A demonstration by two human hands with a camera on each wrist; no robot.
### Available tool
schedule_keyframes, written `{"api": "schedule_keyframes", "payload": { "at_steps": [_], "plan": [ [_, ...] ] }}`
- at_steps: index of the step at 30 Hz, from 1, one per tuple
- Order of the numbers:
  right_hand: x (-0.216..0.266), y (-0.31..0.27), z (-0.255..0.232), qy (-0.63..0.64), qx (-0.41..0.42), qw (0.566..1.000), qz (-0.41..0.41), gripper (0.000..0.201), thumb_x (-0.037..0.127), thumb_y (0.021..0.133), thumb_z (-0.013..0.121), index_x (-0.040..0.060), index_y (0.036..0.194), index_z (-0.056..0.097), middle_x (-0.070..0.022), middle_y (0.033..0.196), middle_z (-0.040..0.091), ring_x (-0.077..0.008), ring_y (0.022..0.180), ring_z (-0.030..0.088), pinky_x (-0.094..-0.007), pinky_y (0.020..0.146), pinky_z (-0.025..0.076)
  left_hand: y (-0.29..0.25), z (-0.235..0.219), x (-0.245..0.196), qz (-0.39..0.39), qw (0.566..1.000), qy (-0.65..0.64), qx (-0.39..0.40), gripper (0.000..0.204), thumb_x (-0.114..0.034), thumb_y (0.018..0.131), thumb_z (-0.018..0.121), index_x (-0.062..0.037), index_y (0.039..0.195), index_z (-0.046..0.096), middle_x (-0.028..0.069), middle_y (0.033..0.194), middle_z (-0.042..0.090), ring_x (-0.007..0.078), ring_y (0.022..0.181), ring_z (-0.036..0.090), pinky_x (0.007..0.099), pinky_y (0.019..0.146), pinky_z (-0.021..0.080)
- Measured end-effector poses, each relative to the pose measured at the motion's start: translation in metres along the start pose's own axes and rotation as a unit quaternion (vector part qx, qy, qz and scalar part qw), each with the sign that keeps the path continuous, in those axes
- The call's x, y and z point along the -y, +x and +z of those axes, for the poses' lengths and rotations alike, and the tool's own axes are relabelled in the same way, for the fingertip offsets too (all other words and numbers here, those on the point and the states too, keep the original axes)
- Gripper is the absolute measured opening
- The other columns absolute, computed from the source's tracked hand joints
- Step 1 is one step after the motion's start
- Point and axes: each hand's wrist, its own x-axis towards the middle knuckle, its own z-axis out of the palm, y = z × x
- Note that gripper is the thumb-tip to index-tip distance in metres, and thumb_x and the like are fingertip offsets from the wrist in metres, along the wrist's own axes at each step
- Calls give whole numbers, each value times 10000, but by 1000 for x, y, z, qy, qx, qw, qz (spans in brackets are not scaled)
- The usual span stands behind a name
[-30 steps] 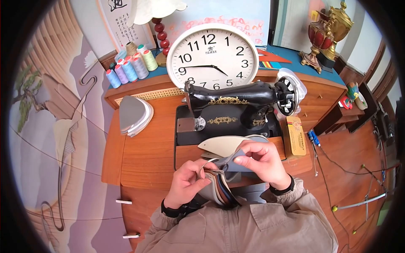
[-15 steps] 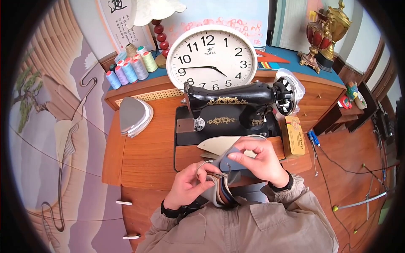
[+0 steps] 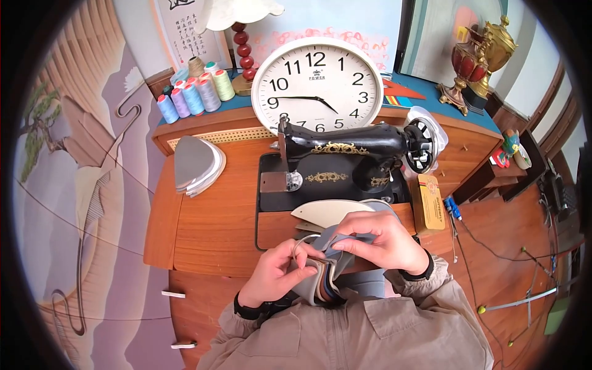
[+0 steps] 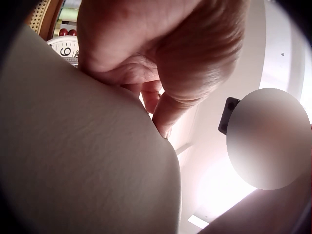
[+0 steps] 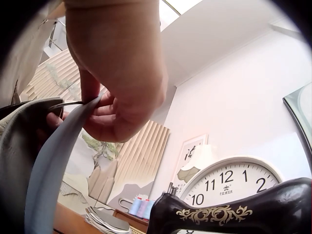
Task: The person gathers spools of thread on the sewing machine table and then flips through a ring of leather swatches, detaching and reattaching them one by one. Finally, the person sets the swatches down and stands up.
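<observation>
In the head view the left hand (image 3: 279, 271) pinches a metal ring (image 3: 297, 245) and the top of a bundle of swatches (image 3: 322, 285) in grey, white, brown and dark blue, which hangs below it. The right hand (image 3: 377, 239) pinches a blue-grey swatch (image 3: 336, 243) between thumb and fingers, close to the ring. The right wrist view has that blue-grey swatch (image 5: 48, 175) with the thin ring (image 5: 68, 104) at its top, under the right hand (image 5: 119, 97). A pale swatch (image 4: 97, 156) fills much of the left wrist view, beside the left hand (image 4: 165, 48).
A black sewing machine (image 3: 345, 145) stands beyond the hands, with cream pieces (image 3: 330, 213) in front of it and a yellow tin (image 3: 430, 203) to its right. Grey and white pieces (image 3: 197, 165) lie at the left. Behind are a clock (image 3: 317, 80), thread spools (image 3: 192, 95) and a lamp (image 3: 243, 52).
The blue-grey swatch, held up broad beside the ring half a second ago, now lies lower and more folded, with the right hand closer to the left. The head view has shifted slightly.
</observation>
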Motion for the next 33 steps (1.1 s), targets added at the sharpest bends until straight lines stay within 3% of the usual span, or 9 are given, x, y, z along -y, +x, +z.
{"api": "schedule_keyframes", "payload": {
  "at_steps": [3, 5, 12, 16, 18, 22, 33],
  "plan": [
    [2, 1, -1, -14, 13, 1000, 23, 91, 84, 848, 693, 4, 893, 690, -82, 812, 663, -217, 700, 624, -306, 626, 479, -2, -3, 0, 6, 1000, 3, 0, 211, 33, 889, 631, -47, 822, 448, 182, 1122, 632, 135, 991, 596, 290, 886, 480],
    [2, 2, -1, -56, 20, 997, -54, 101, 95, 832, 708, 23, 900, 693, -73, 806, 660, -230, 703, 629, -321, 626, 487, -3, -5, 0, 10, 1000, 9, 2, 220, 29, 891, 630, -49, 820, 437, 193, 1123, 634, 138, 986, 596, 294, 882, 482],
    [1, -2, 7, -108, -6, 990, -92, 86, 72, 838, 687, 40, 917, 692, -86, 825, 659, -250, 734, 639, -336, 647, 496, -5, -6, 0, -22, 1000, -15, -11, 250, 4, 891, 642, -85, 837, 415, 186, 1115, 638, 166, 1033, 574, 306, 906, 445],
    [1, -7, 8, -3, -6, 997, -75, 82, 57, 905, 623, 2, 919, 682, -105, 846, 654, -221, 787, 641, -322, 721, 493, -4, -4, 1, 8, 1000, 8, -19, 223, 15, 897, 633, -46, 829, 429, 185, 1092, 635, 151, 974, 597, 283, 861, 475],
    [-6, -10, 10, 113, -5, 993, 17, 96, 63, 922, 618, -11, 926, 679, -83, 872, 663, -171, 825, 632, -301, 749, 485, -3, -2, 1, 11, 1000, 8, -20, 220, 21, 894, 634, -42, 830, 433, 183, 1084, 635, 154, 972, 597, 282, 857, 475],
    [-14, -15, 11, 215, 3, 975, 56, 57, 30, 881, 663, -3, 917, 691, -60, 887, 667, -153, 844, 625, -285, 766, 486, -1, -1, 3, 54, 998, 23, -24, 215, 57, 870, 642, -22, 833, 446, 193, 1058, 627, 174, 963, 600, 281, 841, 477],
    [-16, -26, 14, 89, -20, 996, -10, 154, 3, 826, 716, 1, 979, 704, -99, 968, 674, -176, 896, 645, -290, 779, 510, 5, 6, 8, 101, 994, 22, -31, 238, 79, 875, 623, -39, 863, 417, 215, 1073, 626, 224, 982, 607, 338, 852, 481]
  ]
}}
